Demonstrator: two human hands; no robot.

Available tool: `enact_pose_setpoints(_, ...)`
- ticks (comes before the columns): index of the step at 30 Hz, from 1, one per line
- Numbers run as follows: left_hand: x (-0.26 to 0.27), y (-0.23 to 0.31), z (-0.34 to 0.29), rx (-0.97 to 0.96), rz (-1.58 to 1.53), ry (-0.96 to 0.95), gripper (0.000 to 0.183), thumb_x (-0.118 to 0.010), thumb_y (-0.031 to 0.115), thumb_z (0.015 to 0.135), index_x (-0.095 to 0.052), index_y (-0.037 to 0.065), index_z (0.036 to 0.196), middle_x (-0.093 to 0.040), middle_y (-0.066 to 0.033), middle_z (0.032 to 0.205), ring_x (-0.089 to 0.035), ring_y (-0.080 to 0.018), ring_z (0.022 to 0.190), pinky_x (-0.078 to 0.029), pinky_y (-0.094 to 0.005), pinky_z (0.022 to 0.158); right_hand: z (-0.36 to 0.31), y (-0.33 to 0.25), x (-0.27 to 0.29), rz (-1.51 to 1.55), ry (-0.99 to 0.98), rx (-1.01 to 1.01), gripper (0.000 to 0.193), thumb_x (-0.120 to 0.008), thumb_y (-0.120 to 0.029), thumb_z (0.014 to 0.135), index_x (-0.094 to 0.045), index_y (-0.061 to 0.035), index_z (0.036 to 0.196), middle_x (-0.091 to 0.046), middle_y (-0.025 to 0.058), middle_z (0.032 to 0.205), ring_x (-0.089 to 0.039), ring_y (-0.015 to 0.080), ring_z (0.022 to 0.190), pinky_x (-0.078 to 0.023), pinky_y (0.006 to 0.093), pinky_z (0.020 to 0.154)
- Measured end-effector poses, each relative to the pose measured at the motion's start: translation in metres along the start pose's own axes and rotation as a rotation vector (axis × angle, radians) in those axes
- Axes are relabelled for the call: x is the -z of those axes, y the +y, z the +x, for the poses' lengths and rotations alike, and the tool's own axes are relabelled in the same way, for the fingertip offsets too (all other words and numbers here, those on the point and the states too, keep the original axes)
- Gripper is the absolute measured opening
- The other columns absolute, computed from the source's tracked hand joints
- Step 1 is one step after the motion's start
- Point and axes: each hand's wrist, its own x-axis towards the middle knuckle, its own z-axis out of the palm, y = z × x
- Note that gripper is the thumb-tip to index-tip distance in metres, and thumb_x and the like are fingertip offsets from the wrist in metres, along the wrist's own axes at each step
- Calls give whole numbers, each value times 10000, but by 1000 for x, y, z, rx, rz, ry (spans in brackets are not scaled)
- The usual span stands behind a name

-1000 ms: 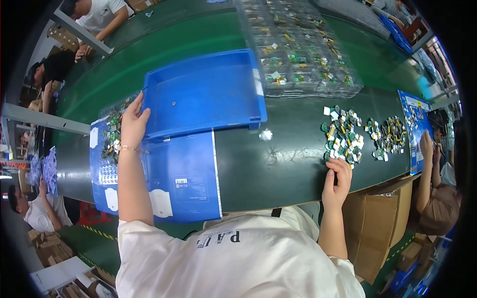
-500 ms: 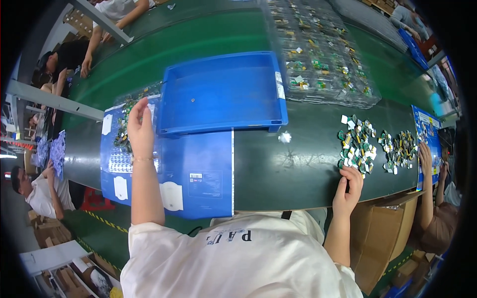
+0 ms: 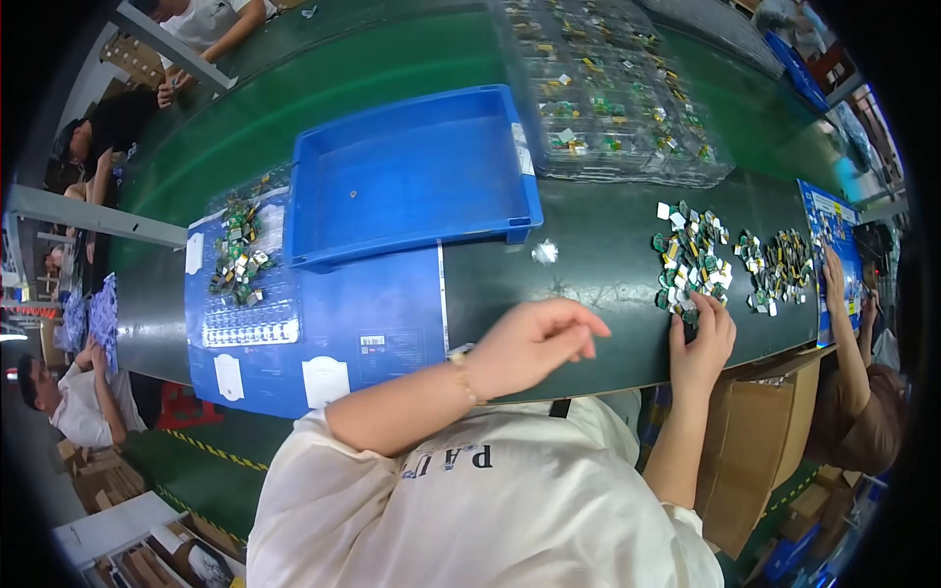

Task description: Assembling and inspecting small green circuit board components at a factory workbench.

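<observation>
My left hand [image 3: 539,345] is over the dark bench near its front edge, in front of my body. Its fingers are stretched out, thumb apart, and nothing shows in them. At the near end of a pile of small circuit boards [image 3: 694,255], green with white squares and yellow bits, is my right hand [image 3: 704,348]. Its thumb and fingers close round a small circuit board [image 3: 689,318], partly hidden by the fingers. Toward the left, a clear plastic tray [image 3: 250,328] on a blue sheet [image 3: 392,314] carries more such boards heaped on its far part.
A blue bin [image 3: 412,240] stands beyond the sheet, with a tiny ring-like piece inside. Stacked clear trays [image 3: 627,167] full of boards lie at the far right. A second board pile [image 3: 779,269] is near a co-worker's hand [image 3: 833,284]. A cardboard box [image 3: 750,451] stands below the bench.
My left hand has moved from above the clear tray rightward and nearer, toward my right hand. The boards on the tray now show fully. My right hand reaches slightly farther into the pile's near end.
</observation>
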Motion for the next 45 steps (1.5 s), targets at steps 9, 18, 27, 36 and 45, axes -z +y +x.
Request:
enact_pose_setpoints(9,-6,-40,33,39,-74,-106,185,-464,93,928,-603,36,1036,-599,-4,827,-526,-70,745,-439,-215,691,14,4,-2,31,-60,7,191,-700,-64,724,-631,-67,902,-582,64,766,-547,250,727,-432,351,666)
enact_pose_setpoints(18,-8,-44,40,50,18,-149,182,-475,90,924,-601,40,1046,-600,-9,833,-556,-70,768,-464,-225,690,21,-2,-3,7,16,1,82,-668,-115,789,-615,-54,774,-575,67,709,-532,249,668,-413,350,626)
enact_pose_setpoints(27,-6,-43,37,57,-203,-76,206,-495,101,935,-553,25,1118,-609,-42,879,-574,-93,800,-483,-231,741,1,-26,-5,620,-5,-253,61,-569,-49,881,-589,7,867,-603,27,788,-548,84,713,-436,207,659)
enact_pose_setpoints(36,-5,-50,39,22,-253,64,265,-457,49,937,-472,12,1199,-585,-76,1022,-604,-137,870,-504,-268,781,-9,-66,-7,1221,-319,-339,62,-525,-73,913,-542,-14,918,-549,0,843,-508,55,755,-424,199,685)
enact_pose_setpoints(45,-14,-11,40,-61,27,184,263,-434,159,955,-522,25,1163,-563,-59,1078,-547,-106,915,-452,-231,761,6,-57,5,1022,-361,-220,72,-480,-70,929,-529,-23,904,-540,-4,795,-495,63,716,-413,210,661)
